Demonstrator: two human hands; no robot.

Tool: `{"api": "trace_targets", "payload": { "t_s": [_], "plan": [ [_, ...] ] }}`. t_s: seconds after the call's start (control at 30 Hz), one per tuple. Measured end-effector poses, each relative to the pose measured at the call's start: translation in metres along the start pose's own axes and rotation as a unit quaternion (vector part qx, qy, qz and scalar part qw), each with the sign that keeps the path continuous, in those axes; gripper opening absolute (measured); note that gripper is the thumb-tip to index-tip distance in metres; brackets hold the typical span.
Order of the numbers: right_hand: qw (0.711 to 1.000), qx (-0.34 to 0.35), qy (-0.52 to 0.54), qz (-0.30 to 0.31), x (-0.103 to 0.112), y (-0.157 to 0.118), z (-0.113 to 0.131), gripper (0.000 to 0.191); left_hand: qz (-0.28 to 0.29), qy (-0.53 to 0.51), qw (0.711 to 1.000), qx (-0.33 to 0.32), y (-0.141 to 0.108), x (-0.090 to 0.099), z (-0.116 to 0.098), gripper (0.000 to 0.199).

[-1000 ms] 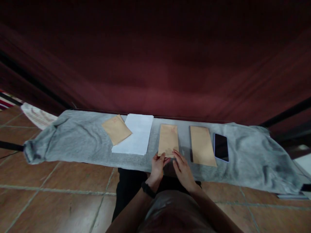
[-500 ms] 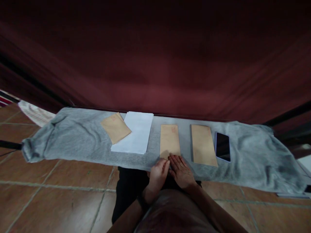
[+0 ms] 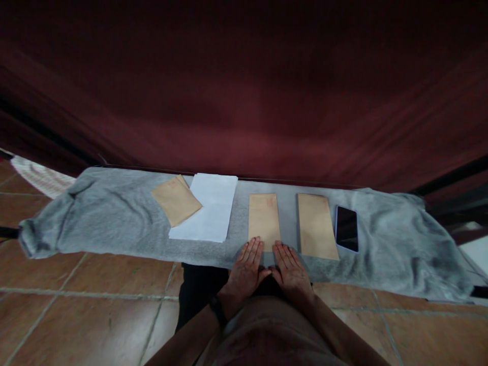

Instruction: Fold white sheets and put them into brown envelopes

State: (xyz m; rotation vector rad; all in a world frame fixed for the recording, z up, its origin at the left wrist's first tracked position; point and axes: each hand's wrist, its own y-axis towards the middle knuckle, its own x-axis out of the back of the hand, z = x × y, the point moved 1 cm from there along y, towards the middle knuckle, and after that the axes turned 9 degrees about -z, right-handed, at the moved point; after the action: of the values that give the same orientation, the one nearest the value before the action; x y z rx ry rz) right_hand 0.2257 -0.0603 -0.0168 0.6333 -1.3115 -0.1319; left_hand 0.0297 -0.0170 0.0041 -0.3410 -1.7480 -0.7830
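A brown envelope (image 3: 264, 216) lies flat on the grey cloth, a faint red mark near its top right. My left hand (image 3: 247, 269) rests on its lower left corner, fingers stretched out. On the lower right corner lie the fingertips of my right hand (image 3: 290, 269), also flat and extended. The two thumbs nearly meet below the envelope. To the right is a stack of brown envelopes (image 3: 317, 226). White paper sheets (image 3: 213, 206) lie to the left, partly under some tilted brown envelopes (image 3: 176, 200).
A phone (image 3: 346, 229) with a pale purple edge lies right of the envelope stack. The grey cloth (image 3: 114, 213) covers a long narrow surface. Behind it hangs a dark red curtain (image 3: 244, 112). Tiled floor (image 3: 95, 315) shows in front.
My left hand has opened from a closed pose and its fingers now lie flat on the envelope. My right hand has moved slightly right, so the hands are farther apart.
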Motion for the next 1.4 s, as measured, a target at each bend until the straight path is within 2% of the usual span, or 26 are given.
{"api": "trace_targets", "payload": {
  "t_s": [0.13, 0.23, 0.43, 0.6, 0.87, 1.1, 1.4],
  "plan": [
    [1.000, -0.006, -0.009, -0.001, 0.003, -0.003, -0.003, 0.064, -0.012, 0.004, 1.000, 0.015, -0.001, -0.003, 0.002, 0.081],
    [1.000, -0.012, -0.006, -0.006, 0.002, -0.004, -0.002, 0.064, -0.017, -0.005, 1.000, 0.022, 0.013, -0.009, 0.001, 0.071],
    [1.000, -0.022, 0.001, -0.009, 0.001, -0.004, -0.002, 0.062, 0.030, -0.027, 0.999, 0.036, 0.077, -0.034, 0.000, 0.065],
    [1.000, -0.013, -0.009, 0.017, 0.005, -0.002, -0.002, 0.065, 0.041, -0.010, 0.997, 0.071, 0.129, -0.050, 0.013, 0.071],
    [1.000, -0.014, -0.009, 0.019, 0.010, 0.003, 0.000, 0.067, 0.029, -0.025, 0.996, 0.076, 0.174, -0.059, 0.036, 0.070],
    [1.000, -0.015, -0.012, 0.022, 0.008, 0.002, -0.001, 0.069, 0.056, -0.034, 0.995, 0.069, 0.189, -0.061, 0.041, 0.074],
    [1.000, -0.022, -0.004, 0.010, 0.007, 0.001, 0.000, 0.067, 0.062, -0.048, 0.997, -0.001, 0.166, -0.057, 0.036, 0.068]
  ]
}}
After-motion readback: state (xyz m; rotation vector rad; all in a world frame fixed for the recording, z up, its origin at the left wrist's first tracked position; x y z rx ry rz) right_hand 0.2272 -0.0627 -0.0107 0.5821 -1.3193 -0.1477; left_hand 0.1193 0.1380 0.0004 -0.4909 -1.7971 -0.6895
